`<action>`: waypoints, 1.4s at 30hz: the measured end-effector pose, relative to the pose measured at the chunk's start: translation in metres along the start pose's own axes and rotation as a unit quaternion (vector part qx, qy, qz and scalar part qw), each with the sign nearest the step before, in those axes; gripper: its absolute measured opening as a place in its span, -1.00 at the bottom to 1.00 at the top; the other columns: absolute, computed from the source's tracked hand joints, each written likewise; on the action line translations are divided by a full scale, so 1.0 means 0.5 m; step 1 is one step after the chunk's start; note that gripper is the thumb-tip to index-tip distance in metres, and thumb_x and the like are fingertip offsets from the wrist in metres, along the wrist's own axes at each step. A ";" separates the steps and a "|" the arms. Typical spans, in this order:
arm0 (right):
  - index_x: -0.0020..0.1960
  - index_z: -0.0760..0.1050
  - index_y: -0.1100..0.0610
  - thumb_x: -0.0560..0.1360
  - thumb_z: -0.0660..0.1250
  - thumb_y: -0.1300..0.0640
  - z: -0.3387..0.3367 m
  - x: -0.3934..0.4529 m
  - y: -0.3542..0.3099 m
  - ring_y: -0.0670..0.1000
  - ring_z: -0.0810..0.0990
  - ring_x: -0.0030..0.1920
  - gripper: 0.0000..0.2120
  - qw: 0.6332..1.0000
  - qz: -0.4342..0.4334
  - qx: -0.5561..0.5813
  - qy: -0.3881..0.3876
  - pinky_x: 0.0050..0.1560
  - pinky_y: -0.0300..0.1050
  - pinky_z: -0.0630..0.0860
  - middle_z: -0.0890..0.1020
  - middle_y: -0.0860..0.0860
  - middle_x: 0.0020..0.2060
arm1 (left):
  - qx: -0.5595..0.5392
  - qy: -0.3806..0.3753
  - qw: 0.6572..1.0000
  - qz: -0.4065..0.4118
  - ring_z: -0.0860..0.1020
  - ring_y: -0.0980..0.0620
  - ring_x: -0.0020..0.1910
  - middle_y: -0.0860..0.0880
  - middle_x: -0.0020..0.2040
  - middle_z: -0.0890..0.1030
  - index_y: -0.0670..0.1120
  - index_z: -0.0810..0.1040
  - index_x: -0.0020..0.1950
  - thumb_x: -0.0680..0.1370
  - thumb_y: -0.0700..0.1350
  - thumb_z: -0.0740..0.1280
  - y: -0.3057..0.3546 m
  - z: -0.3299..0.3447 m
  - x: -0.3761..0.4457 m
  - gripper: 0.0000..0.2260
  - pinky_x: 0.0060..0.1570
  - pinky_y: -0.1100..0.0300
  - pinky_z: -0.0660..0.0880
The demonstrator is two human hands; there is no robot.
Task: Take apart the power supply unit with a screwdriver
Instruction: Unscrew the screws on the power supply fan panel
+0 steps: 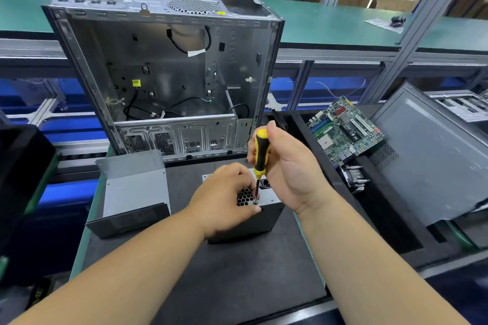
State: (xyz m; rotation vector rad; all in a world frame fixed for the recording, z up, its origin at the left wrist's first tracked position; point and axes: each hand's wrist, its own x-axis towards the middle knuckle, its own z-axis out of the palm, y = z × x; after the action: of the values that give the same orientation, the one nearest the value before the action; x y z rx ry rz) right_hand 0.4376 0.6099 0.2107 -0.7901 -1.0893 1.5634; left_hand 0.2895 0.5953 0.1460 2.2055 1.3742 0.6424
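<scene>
The power supply unit (266, 216), a dark metal box with a honeycomb vent and a socket on its top face, stands on the black mat in the middle. My left hand (224, 198) lies over its top with fingers curled, the thumb at the edge, steadying the box and the screwdriver's shaft. My right hand (285, 163) grips the yellow and black screwdriver (261, 150) upright. Its tip sits on a screw beside the vent.
An empty computer case (163, 74) stands open behind the unit. A grey metal cover (134, 187) lies to the left on the mat (224, 272). At the right are a green motherboard (346, 129), a heatsink (353, 177) and a grey side panel (433, 161).
</scene>
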 end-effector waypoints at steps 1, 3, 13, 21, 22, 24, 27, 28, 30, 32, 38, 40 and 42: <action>-0.14 0.52 0.14 0.51 0.30 -0.14 0.009 0.000 0.005 0.00 0.47 -0.30 -0.67 1.000 0.003 0.018 0.002 -0.23 -0.18 0.47 0.53 0.04 -0.29 | 0.004 0.000 1.000 0.002 0.36 0.14 0.15 0.24 0.02 0.40 0.12 0.52 -0.12 0.39 0.13 0.48 0.000 0.000 0.000 -0.80 0.12 0.14 0.42; -0.18 0.51 0.12 0.48 0.28 -0.22 0.025 0.001 0.013 -0.04 0.36 -0.39 -0.61 0.999 -0.001 0.052 0.006 -0.34 -0.23 0.32 0.47 0.01 -0.38 | 0.007 0.000 1.000 0.002 0.35 0.14 0.15 0.24 0.03 0.41 0.10 0.54 -0.09 0.40 0.13 0.47 0.000 0.001 0.000 -0.79 0.11 0.15 0.42; -0.15 0.35 0.17 0.51 0.16 -0.22 0.009 0.010 -0.005 -0.04 0.09 -0.51 -0.57 0.986 0.027 0.079 -0.142 -0.42 -0.12 0.00 0.28 -0.01 -0.52 | -0.010 -0.004 1.000 -0.005 0.36 0.12 0.20 0.19 0.12 0.46 0.12 0.54 -0.13 0.40 0.11 0.49 0.004 -0.002 -0.002 -0.83 0.19 0.08 0.41; -0.23 0.53 0.09 0.52 0.31 -0.20 -0.017 0.007 -0.016 0.04 0.51 -0.31 -0.64 0.999 0.013 -0.022 0.026 -0.18 -0.12 0.50 0.53 0.06 -0.30 | 0.005 -0.005 1.000 -0.009 0.34 0.17 0.15 0.25 0.07 0.41 0.24 0.39 -0.18 0.40 0.14 0.47 0.003 -0.003 -0.002 -0.76 0.14 0.12 0.43; -0.26 0.54 0.08 0.48 0.31 -0.23 -0.016 0.009 -0.017 0.04 0.51 -0.34 -0.61 0.998 0.014 -0.017 0.051 -0.19 -0.11 0.49 0.53 0.06 -0.32 | 0.006 -0.004 1.000 -0.008 0.35 0.17 0.15 0.25 0.07 0.41 0.23 0.41 -0.15 0.41 0.13 0.47 0.002 -0.002 -0.002 -0.77 0.15 0.11 0.43; -0.27 0.52 0.10 0.41 0.27 -0.27 -0.005 0.008 -0.012 0.01 0.45 -0.37 -0.58 0.997 0.007 0.015 0.075 -0.25 -0.16 0.45 0.50 0.04 -0.38 | 0.006 -0.003 1.000 -0.002 0.35 0.16 0.14 0.25 0.06 0.42 0.21 0.44 -0.14 0.40 0.13 0.47 0.003 -0.002 -0.003 -0.79 0.15 0.10 0.43; -0.33 0.48 0.09 0.43 0.20 -0.29 0.027 0.005 0.007 -0.04 0.28 -0.46 -0.54 0.995 -0.019 0.074 0.062 -0.42 -0.24 0.30 0.37 -0.01 -0.49 | 0.001 0.003 1.000 0.000 0.36 0.14 0.14 0.23 0.06 0.44 0.17 0.46 -0.15 0.39 0.12 0.47 0.003 0.000 -0.003 -0.80 0.13 0.08 0.44; -0.37 0.47 0.09 0.48 0.16 -0.30 0.036 0.004 0.014 -0.06 0.22 -0.50 -0.50 0.996 -0.028 0.073 0.048 -0.47 -0.25 0.24 0.32 -0.02 -0.53 | -0.003 0.002 1.000 0.000 0.37 0.13 0.16 0.22 0.08 0.45 0.15 0.49 -0.14 0.39 0.12 0.47 0.003 0.000 -0.003 -0.82 0.14 0.07 0.44; -0.43 0.43 0.10 0.58 0.08 -0.29 0.047 0.003 0.022 -0.06 0.13 -0.56 -0.40 0.999 -0.030 0.038 -0.001 -0.51 -0.27 0.11 0.23 -0.04 -0.59 | -0.007 -0.001 1.000 0.012 0.40 0.08 0.23 0.19 0.16 0.50 0.12 0.58 -0.01 0.41 0.09 0.46 0.003 0.001 0.000 -0.80 0.18 0.06 0.44; -0.47 0.40 0.12 0.60 0.01 -0.24 0.049 0.006 0.020 -0.07 0.07 -0.55 -0.38 0.998 -0.012 0.000 -0.062 -0.48 -0.25 0.05 0.16 -0.01 -0.61 | -0.016 0.005 1.000 0.023 0.42 0.06 0.26 0.15 0.23 0.52 0.09 0.59 0.15 0.41 0.04 0.48 0.003 0.001 0.002 -0.67 0.24 0.08 0.41; -0.16 0.39 0.17 0.47 0.32 -0.26 0.016 0.003 0.006 -0.05 0.12 -0.51 -0.54 0.988 -0.005 0.073 -0.137 -0.43 -0.14 0.04 0.29 0.01 -0.50 | -0.017 0.002 1.000 -0.003 0.37 0.10 0.19 0.18 0.10 0.48 0.11 0.57 -0.11 0.39 0.09 0.48 0.001 0.000 -0.003 -0.84 0.18 0.05 0.42; -0.13 0.37 0.12 0.50 0.33 -0.15 0.004 -0.002 0.012 -0.02 0.25 -0.47 -0.66 0.992 -0.026 0.056 -0.109 -0.37 -0.13 0.15 0.37 0.05 -0.39 | -0.012 0.003 1.000 -0.001 0.36 0.13 0.18 0.23 0.07 0.44 0.11 0.56 -0.11 0.40 0.11 0.48 0.000 0.001 -0.004 -0.83 0.16 0.09 0.41; -0.19 0.42 0.09 0.57 0.24 -0.08 -0.004 -0.002 0.011 0.03 0.37 -0.40 -0.73 0.997 -0.045 0.020 -0.061 -0.31 -0.10 0.30 0.44 0.06 -0.32 | -0.002 0.004 1.000 -0.003 0.35 0.15 0.18 0.27 0.04 0.41 0.12 0.53 -0.11 0.40 0.12 0.47 0.001 0.001 -0.005 -0.81 0.13 0.15 0.40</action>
State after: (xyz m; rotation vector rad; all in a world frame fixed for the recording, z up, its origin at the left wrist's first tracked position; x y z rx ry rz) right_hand 0.4376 0.6089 0.2048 -0.6166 -1.1612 1.5693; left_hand 0.2889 0.5929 0.1456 2.1974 1.3821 0.6527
